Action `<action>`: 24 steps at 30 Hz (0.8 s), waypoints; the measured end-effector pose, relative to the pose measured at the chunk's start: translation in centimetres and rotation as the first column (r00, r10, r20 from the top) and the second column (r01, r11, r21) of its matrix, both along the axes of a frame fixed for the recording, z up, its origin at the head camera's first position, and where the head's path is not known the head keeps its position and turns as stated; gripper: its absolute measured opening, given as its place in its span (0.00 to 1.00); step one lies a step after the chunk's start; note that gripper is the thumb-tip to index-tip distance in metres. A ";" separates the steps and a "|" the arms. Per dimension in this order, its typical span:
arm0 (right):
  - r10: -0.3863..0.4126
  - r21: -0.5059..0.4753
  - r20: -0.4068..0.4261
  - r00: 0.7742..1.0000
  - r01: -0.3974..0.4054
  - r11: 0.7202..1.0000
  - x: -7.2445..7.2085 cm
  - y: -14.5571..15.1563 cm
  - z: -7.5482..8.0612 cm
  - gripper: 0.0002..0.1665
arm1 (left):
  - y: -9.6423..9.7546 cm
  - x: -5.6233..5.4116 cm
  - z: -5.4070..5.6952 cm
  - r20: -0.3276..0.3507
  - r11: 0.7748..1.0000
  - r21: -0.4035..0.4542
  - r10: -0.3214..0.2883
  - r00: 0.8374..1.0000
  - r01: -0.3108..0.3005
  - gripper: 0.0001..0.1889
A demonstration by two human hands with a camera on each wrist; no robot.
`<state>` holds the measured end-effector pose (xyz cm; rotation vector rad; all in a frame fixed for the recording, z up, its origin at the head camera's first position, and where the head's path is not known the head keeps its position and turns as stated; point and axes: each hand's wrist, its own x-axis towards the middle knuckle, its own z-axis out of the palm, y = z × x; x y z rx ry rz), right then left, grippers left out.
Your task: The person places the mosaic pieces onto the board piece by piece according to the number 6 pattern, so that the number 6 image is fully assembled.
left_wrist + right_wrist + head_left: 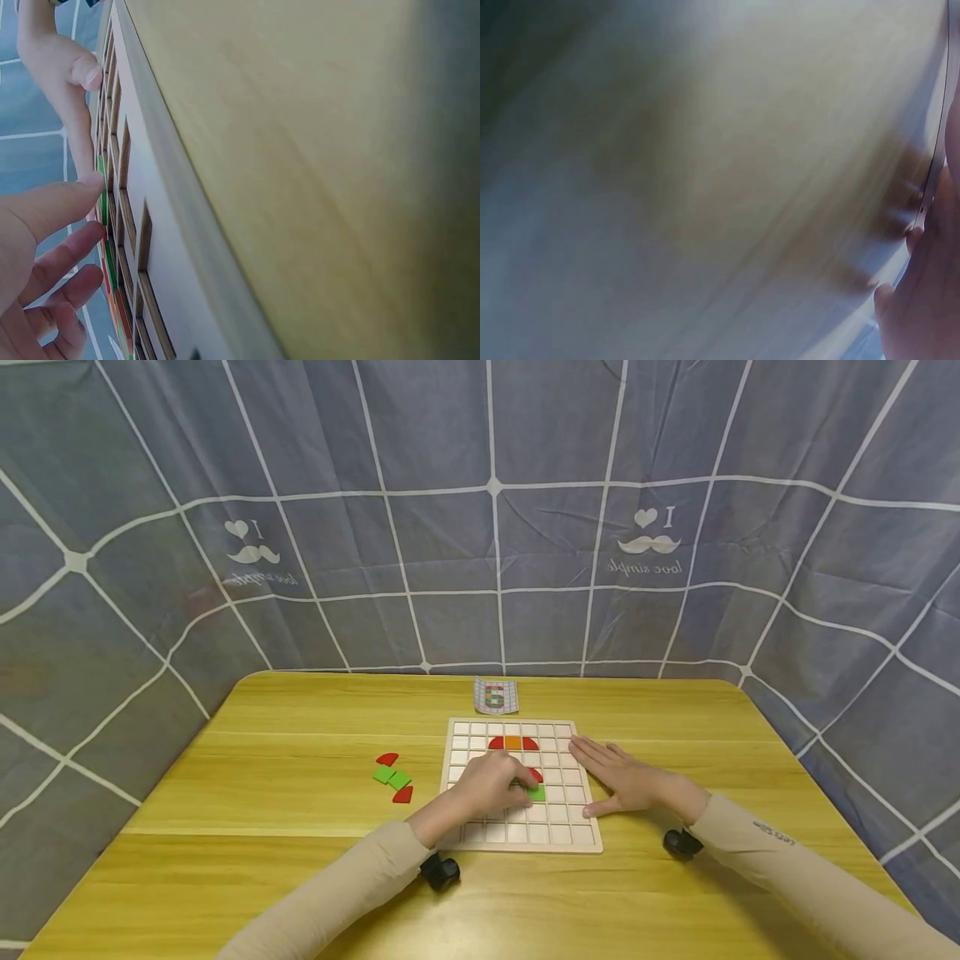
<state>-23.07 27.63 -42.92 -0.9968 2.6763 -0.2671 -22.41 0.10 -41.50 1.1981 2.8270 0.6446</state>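
Note:
A light wooden grid board (561, 835) lies on the table. Over its middle my left hand (491, 783) bends down, with thumb and forefinger parted at a green square tile (537, 793). In the left wrist view, the thumb tip touches that green tile (103, 199), which lies level in the grid. A red quarter-round tile (536, 774) sits just behind it; the left hand partly hides this row. Farther back, an orange square (513, 742) lies between two red quarter-rounds. My right hand (626, 777) rests with straight fingers along the board's right edge.
Left of the board lie loose tiles: two green squares (399, 781) and two red quarter-rounds (402, 795). A small pattern card (496, 697) with a printed grid lies behind the board. A grey-blue curtain (442, 543) hangs behind the wooden table (300, 827).

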 end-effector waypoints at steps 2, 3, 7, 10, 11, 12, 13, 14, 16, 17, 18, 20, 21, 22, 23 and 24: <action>0.000 0.003 0.001 1.000 0.000 1.000 0.0 0.0 0.0 0.61 | -0.3 0.2 0.1 -0.008 1.000 -0.004 0.010 1.000 -0.010 0.09; 0.001 -0.001 0.000 1.000 -0.001 1.000 0.1 0.0 0.0 0.61 | -0.4 0.3 0.1 -0.013 1.000 -0.002 0.014 1.000 -0.014 0.09; 0.001 -0.006 0.001 1.000 -0.001 1.000 0.1 -0.1 0.1 0.61 | -1.3 0.5 0.2 -0.008 0.999 0.014 0.049 0.999 -0.049 0.10; -0.001 -0.014 0.005 1.000 0.001 1.000 0.2 -0.2 0.3 0.61 | -2.1 0.5 0.3 -0.025 0.997 0.036 0.069 0.997 -0.068 0.09; -0.002 -0.013 0.006 1.000 0.002 1.000 0.2 -0.2 0.4 0.61 | -2.5 0.5 0.3 -0.031 0.996 0.044 0.076 0.997 -0.075 0.09; -0.002 -0.014 0.006 1.000 0.002 1.000 0.2 -0.2 0.5 0.62 | -2.8 0.5 0.3 -0.036 0.996 0.053 0.079 0.996 -0.077 0.09; -0.001 -0.016 0.005 1.000 0.001 1.000 0.3 -0.2 0.5 0.62 | -3.1 0.4 0.4 -0.044 0.995 0.062 0.081 0.996 -0.078 0.08; 0.002 -0.020 0.000 1.000 -0.002 1.000 0.3 -0.2 0.6 0.61 | -3.5 0.4 0.4 -0.041 0.994 0.073 0.087 0.995 -0.084 0.08; 0.008 -0.029 -0.010 1.000 -0.009 1.000 0.3 -0.2 0.6 0.61 | -4.2 0.2 0.5 -0.034 0.991 0.088 0.104 0.994 -0.100 0.09; 0.013 -0.034 -0.013 1.000 -0.014 0.999 0.4 -0.2 0.6 0.61 | -4.6 0.2 0.6 -0.029 0.990 0.095 0.109 0.994 -0.106 0.09; 0.017 -0.038 -0.018 1.000 -0.017 0.999 0.4 -0.2 0.6 0.61 | -4.9 0.2 0.6 -0.022 0.988 0.101 0.118 0.993 -0.115 0.09; 0.023 -0.046 -0.024 0.999 -0.024 0.999 0.5 -0.2 0.6 0.61 | -5.7 0.2 0.6 -0.007 0.983 0.110 0.150 0.989 -0.148 0.09; 0.022 -0.044 -0.021 1.000 -0.023 0.999 0.5 -0.3 0.6 0.61 | -6.1 0.2 0.7 -0.002 0.980 0.114 0.163 0.987 -0.162 0.09; 0.023 -0.040 -0.018 1.000 -0.024 0.999 0.5 -0.3 0.6 0.61 | -6.4 0.3 0.7 0.007 0.977 0.122 0.175 0.985 -0.175 0.08; 0.020 -0.035 -0.013 1.000 -0.021 0.999 0.5 -0.3 0.6 0.61 | -6.8 0.3 0.7 0.016 0.973 0.124 0.193 0.981 -0.194 0.08; 0.016 -0.029 -0.010 1.000 -0.017 0.999 0.5 -0.3 0.6 0.61 | -7.2 0.4 0.7 0.021 0.969 0.126 0.211 0.977 -0.212 0.08</action>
